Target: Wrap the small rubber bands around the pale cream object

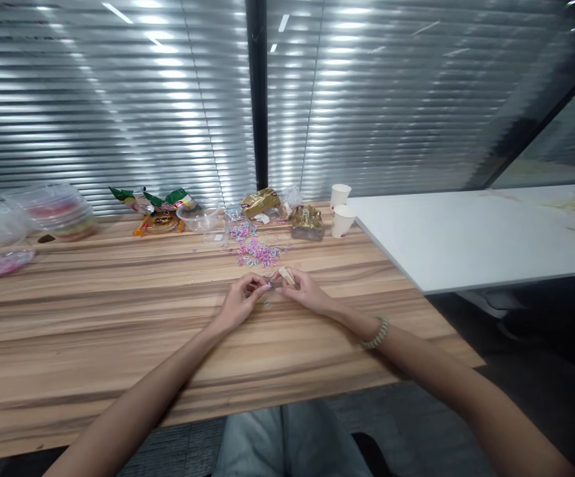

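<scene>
Over the wooden table, my left hand pinches a tiny pale piece between thumb and fingertips. My right hand is close beside it on the right, its fingers curled round a small beige block. A thin strand seems to run between the two hands, too small to make out clearly. Just beyond my fingers lies a loose pile of small pink, purple and white rings. One or two small pieces rest on the wood below my fingertips.
Behind the pile are a clear bowl, a gold wrapper, a gold-filled box and two paper cups. Green packets and stacked plastic tubs stand at the left. A white table adjoins at the right.
</scene>
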The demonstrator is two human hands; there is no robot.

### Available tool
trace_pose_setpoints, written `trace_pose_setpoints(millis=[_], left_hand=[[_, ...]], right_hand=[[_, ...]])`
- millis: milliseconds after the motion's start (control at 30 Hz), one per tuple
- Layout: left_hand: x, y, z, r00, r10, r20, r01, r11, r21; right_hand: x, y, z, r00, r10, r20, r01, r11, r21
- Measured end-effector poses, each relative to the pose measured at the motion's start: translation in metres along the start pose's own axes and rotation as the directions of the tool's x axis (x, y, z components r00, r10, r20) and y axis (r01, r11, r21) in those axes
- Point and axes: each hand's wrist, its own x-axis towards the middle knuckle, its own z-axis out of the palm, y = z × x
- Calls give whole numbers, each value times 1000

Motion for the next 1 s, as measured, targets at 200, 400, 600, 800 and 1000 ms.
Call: trace_pose_setpoints(millis=[200, 400, 600, 800, 1000], left_hand=[[0, 1, 0, 997, -19, 78, 23, 999, -50], [0, -2, -1, 996, -44, 77, 50, 996, -73], [2, -3, -2, 994, -54, 99, 63, 994, -86], [2, 4, -2, 982, -137, 127, 176, 908, -380], [2, 6, -1, 942, -256, 218, 334, 787, -518]], right_hand=[[-2, 3, 3, 1000, 0, 10, 1, 989, -146], [-2, 2, 4, 998, 11, 56, -7, 997, -81], [-2, -1, 4, 993, 47, 108, -48, 999, -1], [0, 1, 3, 992, 81, 101, -83, 996, 14], [3, 0, 2, 997, 46, 68, -53, 994, 100]])
